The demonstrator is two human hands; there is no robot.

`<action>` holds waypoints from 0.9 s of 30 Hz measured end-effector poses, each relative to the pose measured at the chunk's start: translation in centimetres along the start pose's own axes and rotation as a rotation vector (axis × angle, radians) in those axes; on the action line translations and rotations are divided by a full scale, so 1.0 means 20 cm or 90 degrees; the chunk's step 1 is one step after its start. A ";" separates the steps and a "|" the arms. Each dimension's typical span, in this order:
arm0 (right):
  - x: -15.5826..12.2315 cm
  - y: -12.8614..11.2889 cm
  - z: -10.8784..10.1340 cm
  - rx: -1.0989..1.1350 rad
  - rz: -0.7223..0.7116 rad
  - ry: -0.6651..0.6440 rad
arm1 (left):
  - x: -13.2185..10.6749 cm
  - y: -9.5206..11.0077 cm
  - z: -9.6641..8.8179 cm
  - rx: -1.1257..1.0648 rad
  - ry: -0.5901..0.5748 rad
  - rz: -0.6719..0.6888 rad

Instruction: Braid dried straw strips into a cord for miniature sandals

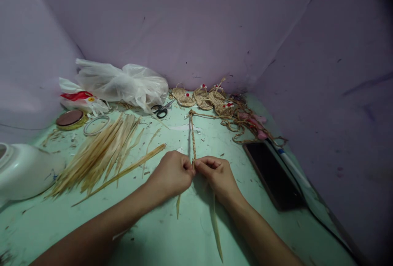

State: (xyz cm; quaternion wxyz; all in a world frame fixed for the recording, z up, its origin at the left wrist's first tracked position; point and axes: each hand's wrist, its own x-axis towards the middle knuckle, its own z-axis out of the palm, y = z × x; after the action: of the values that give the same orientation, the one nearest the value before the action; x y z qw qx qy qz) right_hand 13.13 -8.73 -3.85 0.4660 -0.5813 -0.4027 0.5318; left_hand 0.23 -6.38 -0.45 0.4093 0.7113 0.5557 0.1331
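Observation:
A thin braid of dried plant fibre (193, 137) runs toward me from a knot on the green tabletop (159, 237). My left hand (173, 172) is closed at the braid's near end, its fingers curled round a strand. Pinched from the other side, a strand is held between the thumb and forefinger of my right hand (217, 174). Both hands nearly touch each other there. One loose strip end (178, 206) hangs below my left hand, and a longer strip (217, 229) trails below my right. The exact crossing of the strands is hidden by my fingers.
Left lies a bundle of dried strips (101, 151), near a white container (27, 172), a tape roll (96, 125) and a round tin (71, 119). Behind are a plastic bag (123, 84), scissors (161, 109) and woven slipper shapes (201, 97). A phone (273, 176) and cord coils lie right.

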 end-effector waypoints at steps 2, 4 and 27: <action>0.00 -0.01 0.00 0.022 0.019 0.000 | 0.02 -0.01 -0.03 0.009 -0.015 0.008; 0.00 -0.01 0.00 0.035 0.040 -0.002 | 0.04 -0.02 -0.09 0.011 -0.048 0.017; 0.00 -0.01 0.00 0.056 0.047 -0.006 | 0.05 -0.04 -0.25 0.076 -0.060 0.054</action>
State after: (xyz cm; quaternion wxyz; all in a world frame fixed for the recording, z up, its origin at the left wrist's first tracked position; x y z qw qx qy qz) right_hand 13.18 -8.64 -3.75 0.4688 -0.5724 -0.3594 0.5687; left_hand -3.20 -3.28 1.78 0.3860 0.7626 0.5122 0.0837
